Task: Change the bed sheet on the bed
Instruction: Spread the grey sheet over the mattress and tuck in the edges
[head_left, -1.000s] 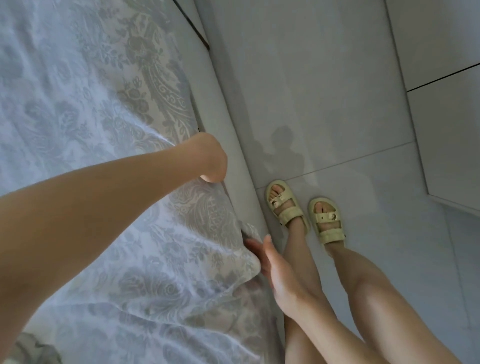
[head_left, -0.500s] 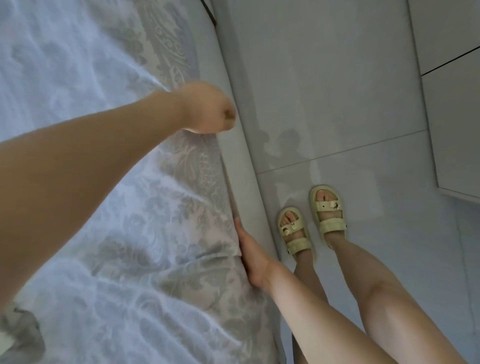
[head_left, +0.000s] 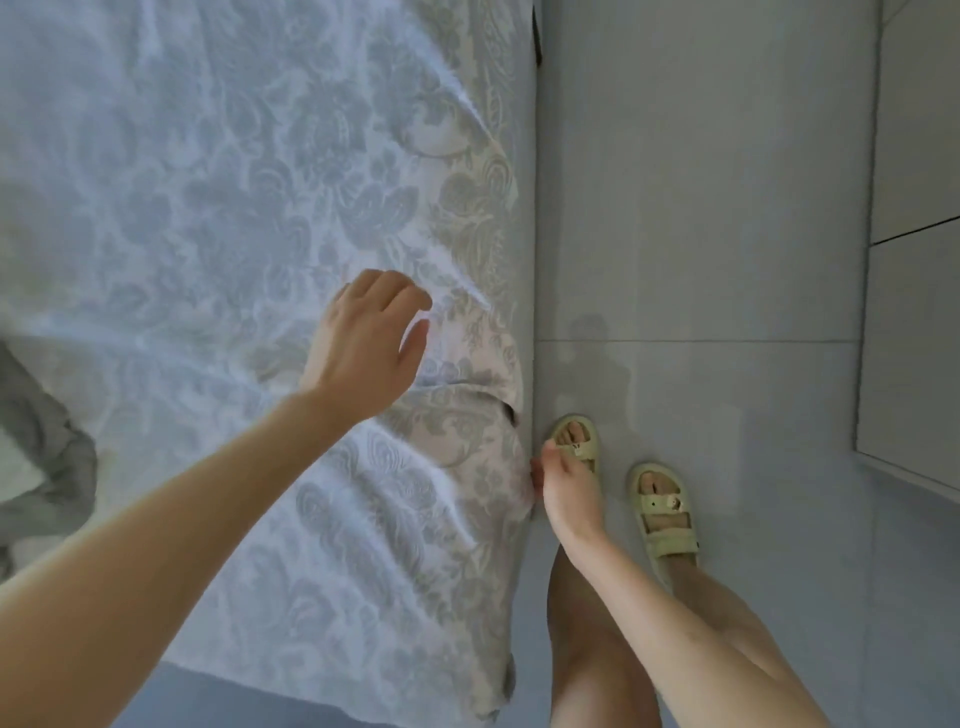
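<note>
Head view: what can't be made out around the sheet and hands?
In the head view:
Right hand: fingertips hidden against the hanging edge of the bed sheet; grip unclear.
Left hand: contact with the sheet unclear from above.
Grey cloth: cut off by the left frame edge.

Only one view here, worn on the person's head and tipped almost straight down, from standing height. The patterned bed sheet (head_left: 208, 182) fills the left of the frame, the tiled floor (head_left: 701, 208) the right, the sandals (head_left: 662, 509) at lower right, the left forearm (head_left: 156, 545) close under the lens.
</note>
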